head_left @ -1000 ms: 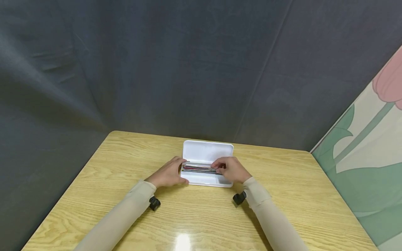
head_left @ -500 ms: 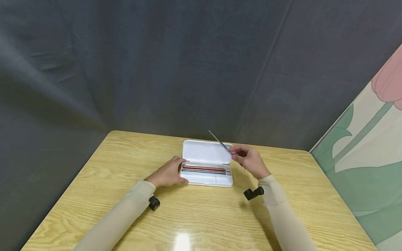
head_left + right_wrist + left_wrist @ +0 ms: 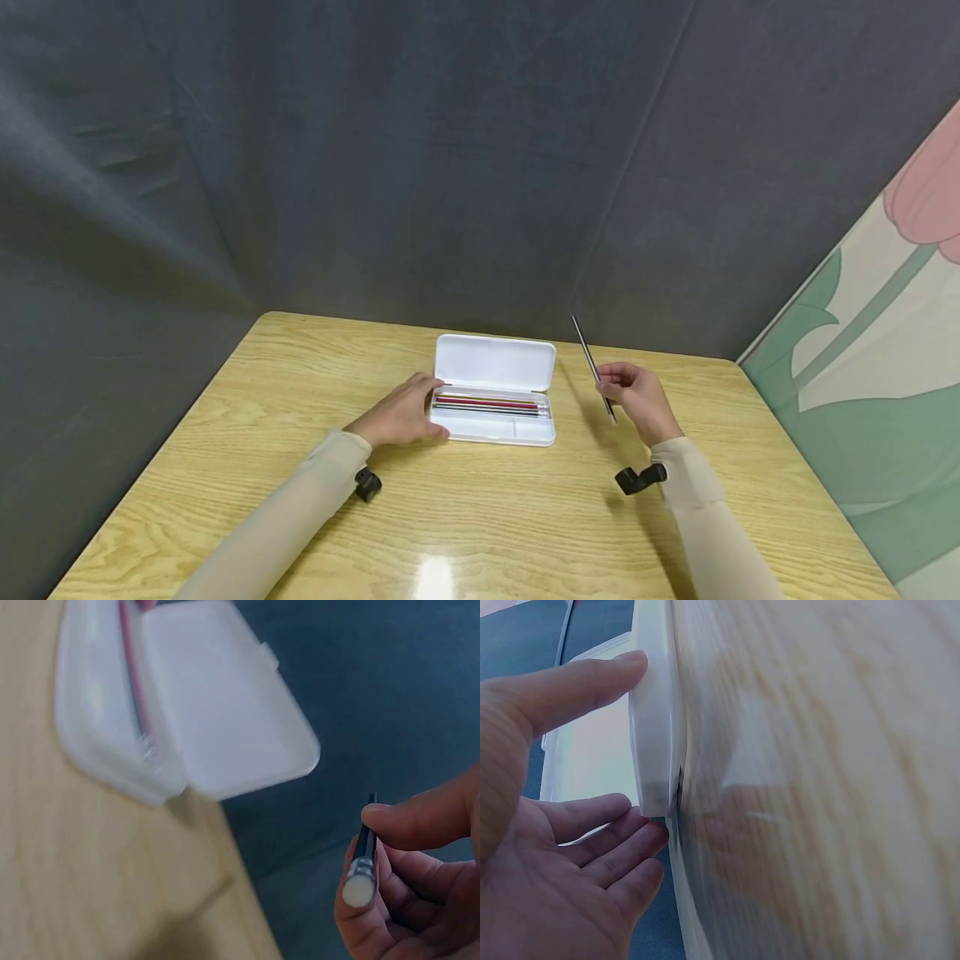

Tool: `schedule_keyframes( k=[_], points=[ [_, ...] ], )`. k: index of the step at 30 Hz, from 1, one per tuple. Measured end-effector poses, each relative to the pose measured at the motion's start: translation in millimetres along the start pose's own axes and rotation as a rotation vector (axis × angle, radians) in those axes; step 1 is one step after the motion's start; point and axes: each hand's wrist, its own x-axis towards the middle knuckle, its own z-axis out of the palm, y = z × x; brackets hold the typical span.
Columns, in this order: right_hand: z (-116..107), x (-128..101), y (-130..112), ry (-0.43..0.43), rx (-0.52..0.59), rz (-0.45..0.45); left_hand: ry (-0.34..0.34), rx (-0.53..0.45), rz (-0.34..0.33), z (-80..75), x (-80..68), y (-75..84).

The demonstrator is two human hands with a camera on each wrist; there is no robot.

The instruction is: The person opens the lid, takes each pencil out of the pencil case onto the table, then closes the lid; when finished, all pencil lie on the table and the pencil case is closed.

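The right hand (image 3: 641, 400) pinches one thin dark pencil (image 3: 592, 367) with a pale eraser end, tilted, right of centre in the head view. One open white case (image 3: 495, 387) at centre on the wooden surface (image 3: 480, 517) holds several red and dark pencils, too fine to count. The left hand (image 3: 401, 414) rests straight fingers (image 3: 592, 682) against the case's left end.

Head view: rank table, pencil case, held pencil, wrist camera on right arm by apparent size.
1. table
2. pencil case, open, lid up
3. pencil pinched by the right hand: long but very thin
4. wrist camera: area close to the pencil's, so that order is unsure
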Motion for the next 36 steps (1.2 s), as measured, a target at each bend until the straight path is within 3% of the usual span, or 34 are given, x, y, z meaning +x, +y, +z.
schedule_keyframes(
  k=[5,11,24,36],
  points=[
    [4.7,-4.0,21.0,0.052,-0.213,0.049,-0.004,0.000,0.004,-0.1,-0.5,0.3],
    [20.5,-7.5,38.6,0.079,-0.451,0.037,0.005,0.000,0.005,-0.1,1.1,-0.7],
    [31.4,-12.2,41.8,0.073,-0.591,0.039,-0.005,-0.002,0.001,-0.2,-0.3,0.8],
    [36.2,-12.0,34.4,-0.011,-0.679,-0.007,-0.009,0.005,0.006,0.0,0.3,0.4]
  ],
)
